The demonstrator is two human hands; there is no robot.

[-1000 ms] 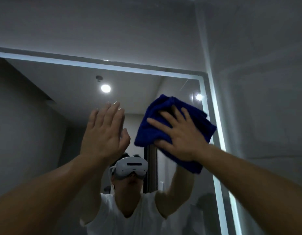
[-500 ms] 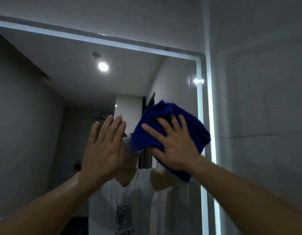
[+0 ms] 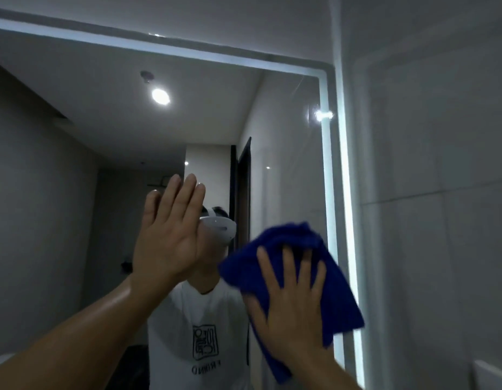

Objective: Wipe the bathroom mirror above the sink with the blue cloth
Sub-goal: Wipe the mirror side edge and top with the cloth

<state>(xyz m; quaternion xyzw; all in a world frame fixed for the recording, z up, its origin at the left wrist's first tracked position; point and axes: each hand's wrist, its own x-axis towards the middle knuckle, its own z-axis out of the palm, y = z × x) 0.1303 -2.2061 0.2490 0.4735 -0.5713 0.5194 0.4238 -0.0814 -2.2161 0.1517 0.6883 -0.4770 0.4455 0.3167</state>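
Observation:
The bathroom mirror (image 3: 83, 142) fills most of the view, with a lit strip along its top and right edges. My right hand (image 3: 290, 302) presses the folded blue cloth (image 3: 339, 299) flat against the glass near the mirror's right edge, fingers spread over it. My left hand (image 3: 171, 237) is raised flat with fingers together, left of the cloth and close to the glass; I cannot tell whether it touches. A person in a white shirt is reflected behind both hands.
A grey tiled wall (image 3: 430, 164) stands right of the mirror. The mirror's lit right edge (image 3: 332, 192) runs just beside the cloth. A pale fixture (image 3: 491, 375) shows at the bottom right corner. A ceiling light (image 3: 160, 96) is reflected above.
My right hand has slid the cloth down the glass along the right edge. The left hand has stayed flat on the glass, and the view has tilted slightly.

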